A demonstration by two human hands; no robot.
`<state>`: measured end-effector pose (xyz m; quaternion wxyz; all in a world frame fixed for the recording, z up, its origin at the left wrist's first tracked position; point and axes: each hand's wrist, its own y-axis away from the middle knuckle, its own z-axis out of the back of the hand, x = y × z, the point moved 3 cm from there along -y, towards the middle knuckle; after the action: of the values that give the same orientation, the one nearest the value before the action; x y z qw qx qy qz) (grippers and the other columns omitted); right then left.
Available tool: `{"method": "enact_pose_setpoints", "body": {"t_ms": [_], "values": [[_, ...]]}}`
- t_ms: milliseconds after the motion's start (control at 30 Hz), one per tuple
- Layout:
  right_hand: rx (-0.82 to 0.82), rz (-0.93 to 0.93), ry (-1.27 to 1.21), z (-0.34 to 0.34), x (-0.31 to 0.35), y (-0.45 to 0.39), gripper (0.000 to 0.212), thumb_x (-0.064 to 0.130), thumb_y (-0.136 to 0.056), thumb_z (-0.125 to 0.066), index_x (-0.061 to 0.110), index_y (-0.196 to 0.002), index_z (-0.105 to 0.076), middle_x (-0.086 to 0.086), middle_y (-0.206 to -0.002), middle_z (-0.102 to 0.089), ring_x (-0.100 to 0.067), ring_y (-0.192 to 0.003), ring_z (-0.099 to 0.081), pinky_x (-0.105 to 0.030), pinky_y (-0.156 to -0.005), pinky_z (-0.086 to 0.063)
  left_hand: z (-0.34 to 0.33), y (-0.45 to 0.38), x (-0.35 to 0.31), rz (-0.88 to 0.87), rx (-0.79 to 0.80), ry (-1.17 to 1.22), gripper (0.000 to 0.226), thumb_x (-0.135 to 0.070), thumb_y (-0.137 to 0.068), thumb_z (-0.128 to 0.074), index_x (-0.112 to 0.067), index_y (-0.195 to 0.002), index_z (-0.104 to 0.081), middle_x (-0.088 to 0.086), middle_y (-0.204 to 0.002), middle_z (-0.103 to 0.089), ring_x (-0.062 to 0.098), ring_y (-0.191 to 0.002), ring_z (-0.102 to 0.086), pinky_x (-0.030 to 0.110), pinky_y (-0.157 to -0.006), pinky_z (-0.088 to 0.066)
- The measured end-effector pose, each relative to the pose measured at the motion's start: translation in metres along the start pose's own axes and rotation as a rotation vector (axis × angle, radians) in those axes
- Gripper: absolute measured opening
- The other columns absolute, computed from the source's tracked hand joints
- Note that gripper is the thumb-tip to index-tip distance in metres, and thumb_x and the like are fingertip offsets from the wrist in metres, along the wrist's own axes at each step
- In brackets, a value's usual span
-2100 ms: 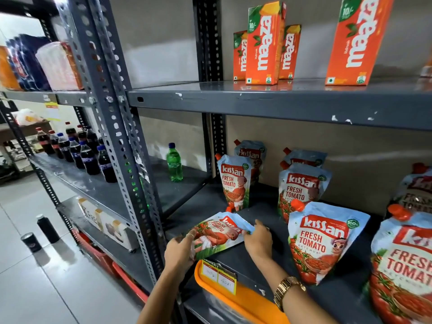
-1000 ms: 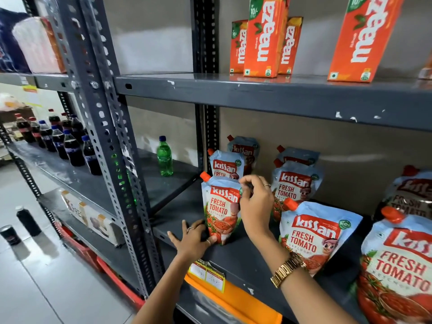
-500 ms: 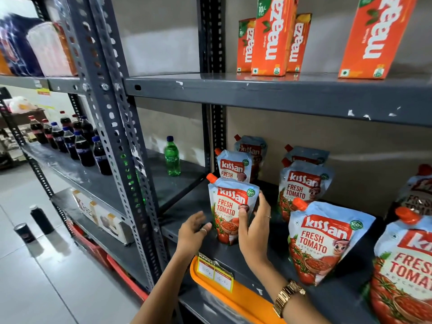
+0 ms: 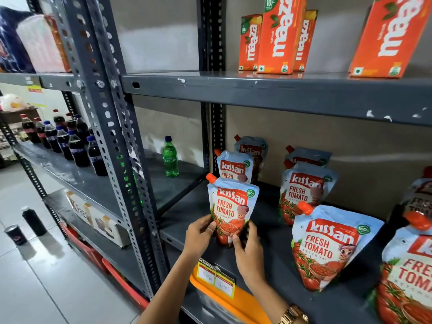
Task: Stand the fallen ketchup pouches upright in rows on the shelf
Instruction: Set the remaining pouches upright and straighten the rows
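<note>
The front ketchup pouch (image 4: 232, 206) stands upright on the grey shelf (image 4: 275, 232), directly in front of a second pouch (image 4: 233, 167). The left hand (image 4: 199, 232) curls round its lower left edge, fingers touching it; the right hand (image 4: 249, 246) cups its lower right corner, thumb on the pouch front. Both hands sit at the pouch's base.

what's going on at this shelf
A person is tidying ketchup pouches on a grey metal shelf. Both hands, left and right, grip the base of the front-left pouch, which stands upright. Other pouches stand in rows behind it and to its right. Juice cartons sit on the shelf above.
</note>
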<state>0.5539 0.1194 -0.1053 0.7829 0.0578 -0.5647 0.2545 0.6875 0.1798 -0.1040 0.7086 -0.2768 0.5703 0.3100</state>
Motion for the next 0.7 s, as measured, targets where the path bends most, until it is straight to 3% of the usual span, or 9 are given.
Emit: {"method": "enact_pose_setpoints", "body": {"t_ms": [167,333,600,700], "values": [[0.077,-0.013,0.009,-0.017,0.003,-0.006,0.053,0.014,-0.088,-0.055,0.018,-0.136,-0.032,-0.014,-0.133,-0.049,-0.025,-0.121,-0.050,-0.040,-0.097,-0.047,0.017,-0.013,0.000,-0.025,-0.001,-0.025,0.032,0.001,-0.092,-0.048,0.001,-0.122,-0.058,0.009,-0.117,-0.064,0.019,-0.109,-0.058,0.016,-0.082,-0.047],[0.172,0.006,0.004,-0.037,0.008,-0.008,0.058,0.010,-0.088,-0.054,0.023,-0.138,-0.028,-0.014,-0.135,-0.046,-0.025,-0.125,-0.046,-0.038,-0.099,-0.045,0.037,-0.027,0.006,0.014,-0.030,-0.062,0.033,-0.005,-0.094,-0.047,-0.003,-0.125,-0.057,0.015,-0.124,-0.063,0.027,-0.118,-0.057,0.037,-0.102,-0.045],[0.182,0.001,0.006,-0.040,0.003,-0.010,0.059,0.011,-0.088,-0.054,0.025,-0.139,-0.027,-0.013,-0.139,-0.044,-0.025,-0.128,-0.044,-0.040,-0.101,-0.044,0.036,-0.021,0.006,-0.031,-0.053,-0.157,0.034,-0.009,-0.095,-0.046,-0.005,-0.127,-0.056,0.014,-0.127,-0.062,0.026,-0.121,-0.055,0.028,-0.096,-0.041],[0.096,0.012,-0.023,-0.033,0.005,-0.007,0.056,0.006,-0.088,-0.053,0.019,-0.138,-0.032,-0.012,-0.138,-0.046,-0.024,-0.127,-0.045,-0.041,-0.102,-0.044,0.036,-0.019,0.007,-0.002,-0.083,-0.157,0.037,-0.013,-0.094,-0.048,-0.005,-0.130,-0.053,0.014,-0.132,-0.059,0.025,-0.123,-0.053,0.029,-0.098,-0.041]]}}
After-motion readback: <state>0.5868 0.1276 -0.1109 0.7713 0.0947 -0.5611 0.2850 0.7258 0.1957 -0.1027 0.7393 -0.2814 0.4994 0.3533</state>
